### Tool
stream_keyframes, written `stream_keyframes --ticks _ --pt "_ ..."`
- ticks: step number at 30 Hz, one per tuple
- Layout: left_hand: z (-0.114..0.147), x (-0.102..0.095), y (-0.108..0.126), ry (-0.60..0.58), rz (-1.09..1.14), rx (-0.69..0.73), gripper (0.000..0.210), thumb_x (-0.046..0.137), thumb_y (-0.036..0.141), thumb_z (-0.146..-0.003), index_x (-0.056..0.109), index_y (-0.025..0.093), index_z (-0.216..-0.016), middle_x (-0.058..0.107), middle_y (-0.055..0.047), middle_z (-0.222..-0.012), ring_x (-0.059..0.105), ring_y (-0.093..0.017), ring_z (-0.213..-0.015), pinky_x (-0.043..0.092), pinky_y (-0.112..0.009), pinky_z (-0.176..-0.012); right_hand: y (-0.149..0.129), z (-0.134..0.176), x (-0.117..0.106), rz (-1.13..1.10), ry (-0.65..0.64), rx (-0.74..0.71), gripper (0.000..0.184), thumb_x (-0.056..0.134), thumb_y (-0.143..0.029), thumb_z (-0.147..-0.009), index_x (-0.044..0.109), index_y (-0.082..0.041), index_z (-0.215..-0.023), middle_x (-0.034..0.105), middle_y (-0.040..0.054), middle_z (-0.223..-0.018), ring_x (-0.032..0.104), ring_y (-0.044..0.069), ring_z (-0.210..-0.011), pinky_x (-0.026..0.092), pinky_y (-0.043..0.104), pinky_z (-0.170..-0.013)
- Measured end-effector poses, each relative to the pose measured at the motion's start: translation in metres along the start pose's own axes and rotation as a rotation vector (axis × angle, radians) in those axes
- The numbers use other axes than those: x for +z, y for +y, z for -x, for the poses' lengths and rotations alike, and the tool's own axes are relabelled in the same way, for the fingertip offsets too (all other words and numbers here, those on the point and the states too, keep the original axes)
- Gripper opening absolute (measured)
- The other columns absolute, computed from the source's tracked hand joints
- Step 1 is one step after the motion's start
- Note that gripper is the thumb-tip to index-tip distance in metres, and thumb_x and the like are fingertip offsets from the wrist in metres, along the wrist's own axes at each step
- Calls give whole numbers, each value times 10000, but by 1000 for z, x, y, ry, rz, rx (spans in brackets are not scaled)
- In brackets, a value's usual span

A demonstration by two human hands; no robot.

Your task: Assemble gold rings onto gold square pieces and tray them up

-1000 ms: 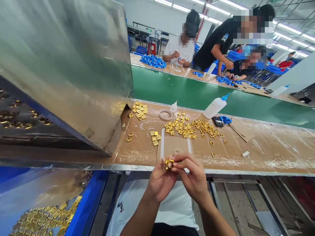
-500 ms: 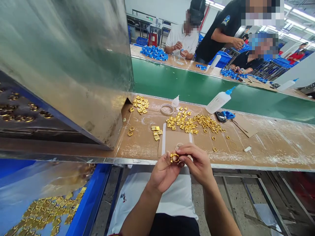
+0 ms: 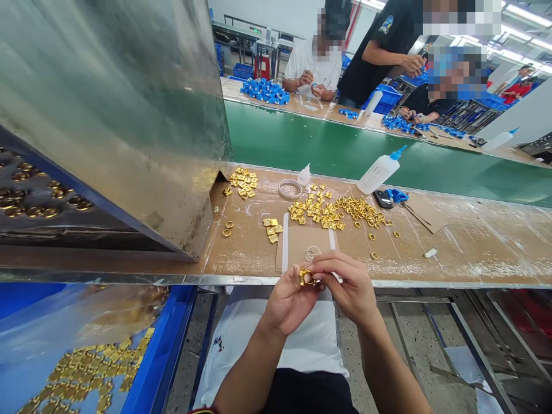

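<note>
A gold ring [image 3: 306,278] with a squarish top is held between my two hands, just over the table's near edge. My left hand [image 3: 288,305] grips its top side with thumb and fingers. From the right, my right hand [image 3: 347,282] pinches the band. Behind them lies a cardboard sheet [image 3: 304,241] with white tape strips, carrying a small whitish ring [image 3: 313,253]. Beyond it are square gold pieces [image 3: 317,210] in a loose group and a heap of plain gold rings [image 3: 364,211]. Several square pieces [image 3: 272,229] sit left of the sheet, with two rings [image 3: 227,229] farther left.
A metal housing [image 3: 129,115] rises at the left. Below it stands a blue bin [image 3: 172,339] of gold pieces. A tape roll [image 3: 290,188], white bottle [image 3: 378,173] and black object [image 3: 383,199] line the back, before a green conveyor [image 3: 293,132]. Co-workers sit and stand across it.
The view has shifted slightly, so the table contents appear a little left and higher. Both hands keep their hold on the ring, almost unmoved.
</note>
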State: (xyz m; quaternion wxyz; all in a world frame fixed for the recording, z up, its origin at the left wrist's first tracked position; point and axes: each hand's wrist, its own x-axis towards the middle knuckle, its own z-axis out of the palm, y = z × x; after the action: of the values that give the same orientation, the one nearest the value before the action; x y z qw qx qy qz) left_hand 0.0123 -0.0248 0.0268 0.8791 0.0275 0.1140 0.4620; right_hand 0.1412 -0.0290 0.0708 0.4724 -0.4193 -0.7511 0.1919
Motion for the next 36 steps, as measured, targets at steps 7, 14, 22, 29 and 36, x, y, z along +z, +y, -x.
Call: stream_keyframes --ticks 7,14,22,29,36 --pt "3 3 0 -19 20 14 287 899 247 -740 647 138 -656 590 17 -690 540 -120 -707 466 -266 -754 -3 -2 1 -46 8 -15 166 620 -165 -981 752 -237 -912 768 37 -841 723 159 -755 585 256 -702" --pt "0 5 4 85 14 6 288 852 259 -804 648 136 -642 596 17 -677 559 -115 -686 495 -259 -750 3 2 5 -75 14 51 212 561 -315 -1031 757 -244 -991 772 61 -900 737 194 -839 599 311 -761" --pt "-4 3 1 153 -39 -40 272 867 285 -783 663 144 -671 655 -7 -759 631 -135 -766 536 -253 -751 4 1 0 9 -146 65 281 674 -443 -955 698 -253 -1161 729 89 -1062 690 235 -973 578 370 -829" --pt "-8 6 -2 159 -38 -35 259 853 316 -799 678 140 -724 627 -6 -765 613 -125 -768 521 -227 -707 1 -5 -2 44 -208 111 160 655 -200 -959 682 -240 -1111 728 68 -1037 660 224 -970 562 378 -844" --pt "-8 -1 -2 122 -115 -31 311 880 397 -750 700 146 -787 653 -28 -832 618 -150 -810 527 -256 -769 3 -9 -4 69 -226 59 148 712 -232 -937 634 -222 -1062 726 51 -976 602 214 -892 521 345 -780"
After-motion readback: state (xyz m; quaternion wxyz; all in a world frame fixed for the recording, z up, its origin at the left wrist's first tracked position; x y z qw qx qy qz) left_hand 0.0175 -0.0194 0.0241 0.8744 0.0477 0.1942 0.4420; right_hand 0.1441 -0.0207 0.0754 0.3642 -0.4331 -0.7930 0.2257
